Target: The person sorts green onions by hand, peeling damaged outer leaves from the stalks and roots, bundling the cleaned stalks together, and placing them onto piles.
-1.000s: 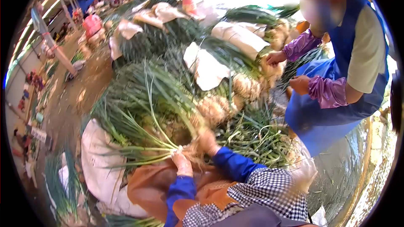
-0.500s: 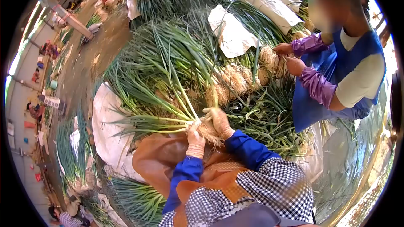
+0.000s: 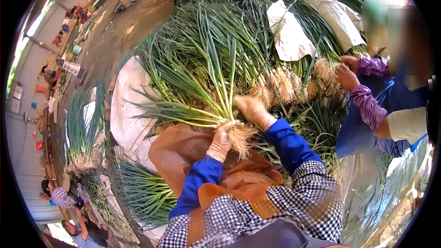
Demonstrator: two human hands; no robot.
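Observation:
My left hand [image 3: 220,143] is closed around a small bunch of green onions [image 3: 223,98], gripping it just above the roots. Their pale, stringy roots [image 3: 241,138] stick out to the right of that hand, while the green leaves fan up and to the left. Close to the right side of the stalks is my right hand [image 3: 255,111], smeared by motion, so its fingers do not show clearly. Behind both hands lies a big heap of green onions [image 3: 183,50], with root clumps [image 3: 282,85] along its near right side.
A brown apron [image 3: 174,149] covers my lap. Loose leaves [image 3: 312,124] lie to the right. A co-worker in purple sleeves [image 3: 369,103] handles a root clump there. White sacks [image 3: 128,105] lie at the left, and another bundle of green onions [image 3: 144,193] sits near my left side.
My right hand has left the roots and moved up beside the stalks. My left hand keeps its hold, and the bunch's leaves stand more upright. The whole view has shifted.

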